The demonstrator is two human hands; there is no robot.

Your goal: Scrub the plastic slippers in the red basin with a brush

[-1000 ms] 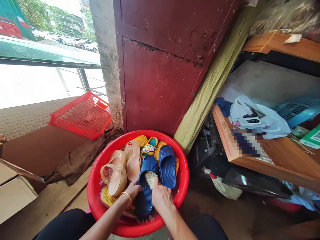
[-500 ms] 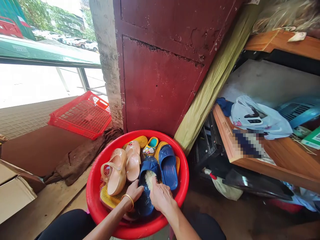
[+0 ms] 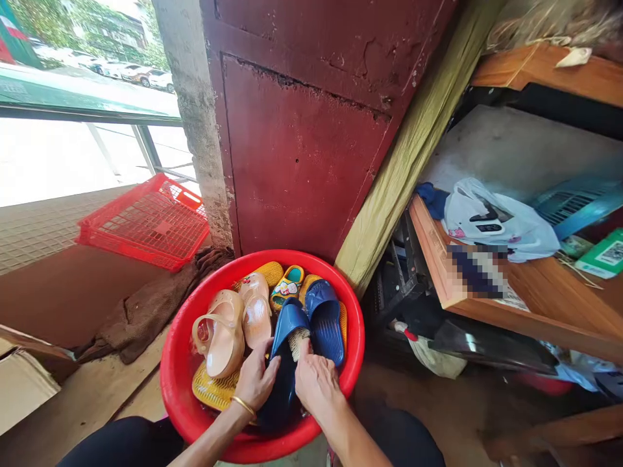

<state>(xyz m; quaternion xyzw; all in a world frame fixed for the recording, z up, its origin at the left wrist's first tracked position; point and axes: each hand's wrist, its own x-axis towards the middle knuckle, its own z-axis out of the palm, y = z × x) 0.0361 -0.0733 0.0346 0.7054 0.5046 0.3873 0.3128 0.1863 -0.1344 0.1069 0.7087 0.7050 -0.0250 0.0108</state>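
Note:
A red basin [image 3: 170, 389] holds several shoes. Near its middle, my left hand [image 3: 256, 379] is closed on the left edge of a blue slipper [image 3: 281, 395], which is tilted. My right hand [image 3: 316, 379] grips a pale-bristled brush [image 3: 298, 342], its bristles at the slipper's strap opening. A second blue slipper [image 3: 326, 327] lies to the right. Beige clogs [image 3: 226, 337] sit on the left, above a yellow sole [image 3: 214, 387]. A small yellow clog [image 3: 288, 287] with a decoration rests at the back.
Behind the basin stands a dark red door [image 3: 302, 162], with a rolled yellowish cloth [image 3: 389, 188] leaning beside it. A red crate [image 3: 146, 224] and a brown cloth [image 3: 141, 324] lie at the left. On the right, a wooden shelf [image 3: 549, 292] holds a white plastic bag [image 3: 496, 224].
The blue slipper is tilted up more, its strap end raised. My left hand has shifted slightly left and its thumb shows more. The view has turned a little, so the surroundings sit further left.

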